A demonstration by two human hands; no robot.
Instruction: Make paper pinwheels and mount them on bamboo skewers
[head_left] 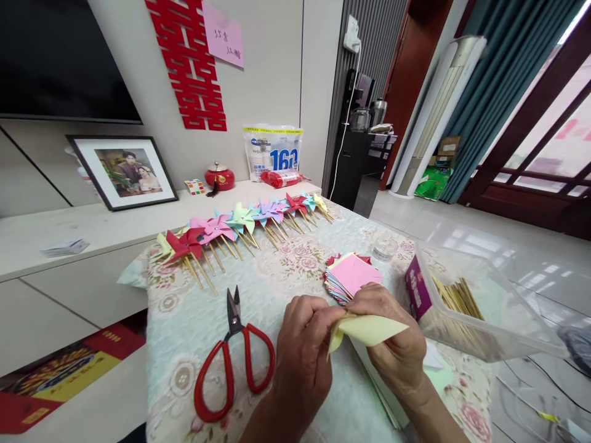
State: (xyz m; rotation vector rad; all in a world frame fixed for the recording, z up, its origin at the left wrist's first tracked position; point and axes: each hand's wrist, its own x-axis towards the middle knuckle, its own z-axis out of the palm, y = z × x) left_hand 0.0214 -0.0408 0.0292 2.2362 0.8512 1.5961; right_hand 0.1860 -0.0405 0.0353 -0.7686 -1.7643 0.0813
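Observation:
A pale yellow piece of paper (373,330) is held between both hands, partly curled and bent. My left hand (305,351) pinches its left edge with closed fingers. Thumb and fingers of my right hand (398,351) grip the paper from the right; whether a small part sits between the fingertips is hidden. Just behind the hands lies a stack of coloured paper squares (354,275), pink on top. Red-handled scissors (235,351) rest to the left, blades slightly apart. Under my right forearm, more pale green paper sheets (376,384) are partly covered.
Several finished paper pinwheels (217,227) on sticks lie in a row along the far table edge. A clear plastic box (503,332) of wooden sticks (457,298) stands right. A small clear round container (385,247) sits behind the stack. A flowered cloth (258,277) covers the table.

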